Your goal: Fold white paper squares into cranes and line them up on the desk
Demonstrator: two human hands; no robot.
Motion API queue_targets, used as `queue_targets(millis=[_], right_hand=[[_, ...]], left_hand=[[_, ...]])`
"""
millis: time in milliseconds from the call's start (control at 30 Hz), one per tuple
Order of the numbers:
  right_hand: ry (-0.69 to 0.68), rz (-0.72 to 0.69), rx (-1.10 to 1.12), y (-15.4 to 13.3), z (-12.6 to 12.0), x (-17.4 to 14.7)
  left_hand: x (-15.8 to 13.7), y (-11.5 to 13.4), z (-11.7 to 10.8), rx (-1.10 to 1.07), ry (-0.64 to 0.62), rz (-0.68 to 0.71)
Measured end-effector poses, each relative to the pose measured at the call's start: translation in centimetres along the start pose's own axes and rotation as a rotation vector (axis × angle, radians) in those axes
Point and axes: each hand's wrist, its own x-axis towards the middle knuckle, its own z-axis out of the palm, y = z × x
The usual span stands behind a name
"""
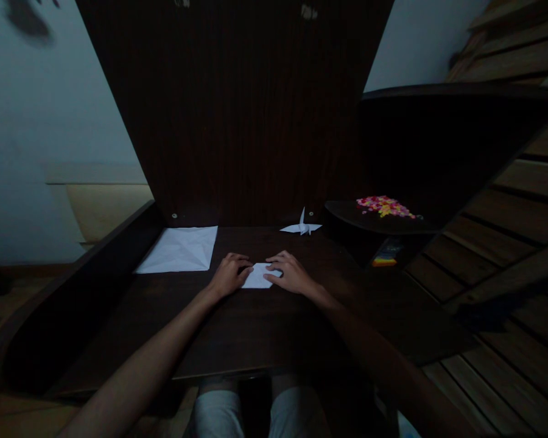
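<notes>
A small folded sheet of white paper [259, 277] lies flat on the dark wooden desk [256, 340] in front of me. My left hand [231, 272] rests at the paper's left edge, its thumb and fingers apart. From the other side, my right hand [291, 272] lies over the right part of the paper, thumb and fingers spread and touching its top. The hands cover both ends of the sheet. Beyond my right hand stands a white folded paper crane [302, 227] with its wings out.
A larger creased white sheet [182, 248] lies at the back left, beside a raised side board [82, 280]. On a corner shelf [347, 216] at the right sits a heap of small pink, red and yellow pieces [386, 207]. A tall dark panel [237, 121] closes off the back.
</notes>
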Motion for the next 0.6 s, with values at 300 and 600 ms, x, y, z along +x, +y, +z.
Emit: queue_targets(millis=[300, 600], right_hand=[[0.018, -0.015, 0.039, -0.2, 0.08, -0.03], [0.051, -0.047, 0.235, -0.59, 0.43, 0.02]], left_hand=[[-0.21, 0.56, -0.02, 0.048, -0.036, 0.08], [-0.25, 0.37, 0.55, -0.077, -0.046, 0.085]])
